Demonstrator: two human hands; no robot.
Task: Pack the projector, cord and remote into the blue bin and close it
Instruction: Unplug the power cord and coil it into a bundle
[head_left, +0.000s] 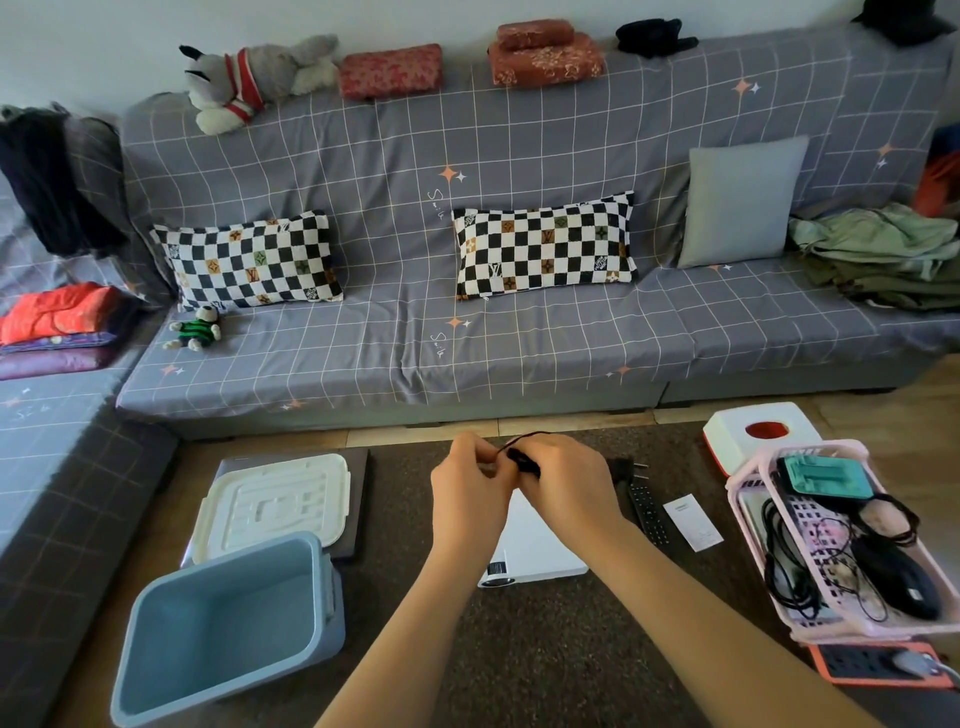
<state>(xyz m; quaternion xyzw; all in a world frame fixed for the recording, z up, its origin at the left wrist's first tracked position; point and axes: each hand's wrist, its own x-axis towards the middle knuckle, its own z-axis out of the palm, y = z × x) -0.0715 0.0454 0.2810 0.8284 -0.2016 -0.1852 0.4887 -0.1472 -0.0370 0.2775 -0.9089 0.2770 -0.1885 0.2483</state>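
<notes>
The blue bin (171, 670) stands open and empty at the lower left of the brown table. Its white lid (272, 506) lies flat behind it. A white projector (540, 551) rests at the table's middle, mostly under my forearms. Above it, my left hand (467, 493) and my right hand (569, 480) are both closed on a black cord (522, 457), which loops up between them; its plug (631, 467) lies on the table just to the right. The black remote (647, 512) lies right of the projector.
A white leaflet (693, 522) lies beside the remote. A pink basket (852, 545) of cables and a mouse sits at the right, with a white tissue box (753, 431) behind it and an orange power strip (878, 665) in front. A grey sofa (519, 338) runs behind the table.
</notes>
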